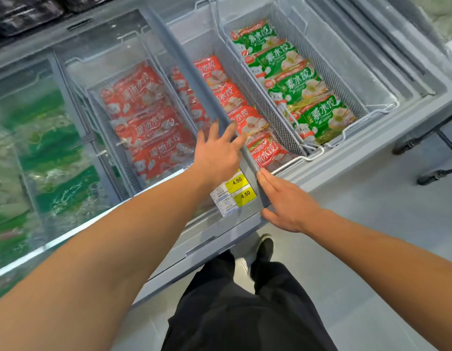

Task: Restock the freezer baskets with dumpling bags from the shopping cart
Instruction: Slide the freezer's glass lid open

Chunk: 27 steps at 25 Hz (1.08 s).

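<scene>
A chest freezer holds wire baskets. The right basket [356, 97] is uncovered and filled with green dumpling bags [303, 82]. The middle basket [278, 138] holds red dumpling bags [230, 97], half under the sliding glass lid. Another basket of red bags [149, 117] lies under the glass. My left hand [217, 153] rests flat with spread fingers on the glass lid beside its grey edge bar [194, 72]. My right hand [288, 201] presses straight fingers against the near end of that bar. The shopping cart is only partly visible.
Yellow price tags [239, 188] reading 4.50 are stuck on the glass by my hands. Green bags [50, 148] fill the covered section at left. Black cart wheels and frame [427, 145] stand on the grey floor at right. My legs and shoe are below.
</scene>
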Motion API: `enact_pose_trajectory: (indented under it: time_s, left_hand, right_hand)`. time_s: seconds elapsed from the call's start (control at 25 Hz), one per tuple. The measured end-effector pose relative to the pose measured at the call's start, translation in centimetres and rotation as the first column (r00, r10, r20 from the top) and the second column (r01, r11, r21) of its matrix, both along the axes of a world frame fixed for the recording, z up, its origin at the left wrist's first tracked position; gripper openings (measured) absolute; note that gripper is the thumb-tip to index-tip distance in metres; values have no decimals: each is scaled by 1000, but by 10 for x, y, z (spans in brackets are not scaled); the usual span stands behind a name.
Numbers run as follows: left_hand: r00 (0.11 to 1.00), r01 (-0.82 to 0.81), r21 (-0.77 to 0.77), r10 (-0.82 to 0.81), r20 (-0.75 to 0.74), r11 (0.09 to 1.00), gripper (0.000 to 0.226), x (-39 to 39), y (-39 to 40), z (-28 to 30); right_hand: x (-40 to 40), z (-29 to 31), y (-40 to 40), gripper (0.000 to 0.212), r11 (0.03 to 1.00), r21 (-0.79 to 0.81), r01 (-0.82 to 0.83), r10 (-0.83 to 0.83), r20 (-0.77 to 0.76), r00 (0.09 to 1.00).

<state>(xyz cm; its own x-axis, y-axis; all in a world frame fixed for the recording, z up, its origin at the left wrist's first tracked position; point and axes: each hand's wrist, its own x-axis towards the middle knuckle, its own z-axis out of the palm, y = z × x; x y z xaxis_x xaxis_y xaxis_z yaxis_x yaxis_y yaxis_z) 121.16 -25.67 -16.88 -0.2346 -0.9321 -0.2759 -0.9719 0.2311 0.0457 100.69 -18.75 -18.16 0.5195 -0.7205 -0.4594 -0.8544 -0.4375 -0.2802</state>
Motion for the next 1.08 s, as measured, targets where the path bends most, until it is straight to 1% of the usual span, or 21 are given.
enact_pose_trajectory:
  time_s: [0.16, 0.28, 0.48, 0.68, 0.76, 0.92, 1.08]
  left_hand:
    - [999, -45, -8, 45, 23, 999, 46, 29, 26, 2]
    - [993, -110, 3, 109, 52, 994, 44, 52, 48, 4]
    - [967, -243, -5, 242, 79, 970, 39, 84, 91, 2]
    - [932, -353, 20, 349, 99, 936, 40, 113, 124, 1]
    - [928, -359, -1, 357, 103, 933, 41, 128, 136, 2]
    - [940, -328, -12, 327, 101, 945, 44, 155, 155, 0]
    - [956, -278, -35, 280, 88, 960, 46, 186, 175, 1]
  right_hand:
    - [24, -4, 16, 90, 996, -7, -90, 90, -5, 996]
    - [44, -4, 26, 89, 981, -32, -190, 191, 19, 981]
    - [79, -1, 41, 84, 928, -52, -368, 372, 77, 925]
    - [115, -9, 49, 82, 853, -56, -519, 521, 45, 852]
    - [131, -8, 58, 81, 840, -67, -539, 543, 54, 838]
    - [154, -1, 74, 80, 847, -86, -525, 531, 78, 844]
    - [183, 3, 94, 81, 837, -87, -540, 545, 63, 836]
